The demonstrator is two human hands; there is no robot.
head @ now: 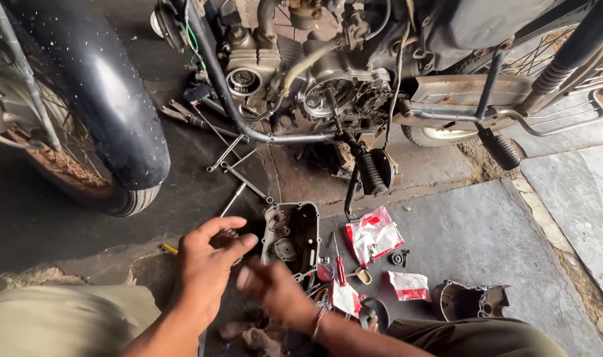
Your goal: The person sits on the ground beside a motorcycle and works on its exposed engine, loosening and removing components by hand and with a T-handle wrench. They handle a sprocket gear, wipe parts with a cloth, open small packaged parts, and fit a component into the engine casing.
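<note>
My left hand (205, 264) hovers over the dark oily floor, fingers curled, its thumb near a small part I cannot make out. My right hand (275, 287) is blurred, just below a grey metal engine cover (292, 233) that lies open side up. Whether the right hand holds anything cannot be told. A red-handled screwdriver (339, 264) lies right of that hand. Above stands a motorcycle with its open engine (328, 92) exposed.
The front tyre and mudguard (110, 112) fill the left. Spanners and rods (232, 158) lie under the engine. Red and white plastic packets (374, 233), small parts and a second metal cover (470, 301) sit on the stone slab at right. My knees frame the bottom.
</note>
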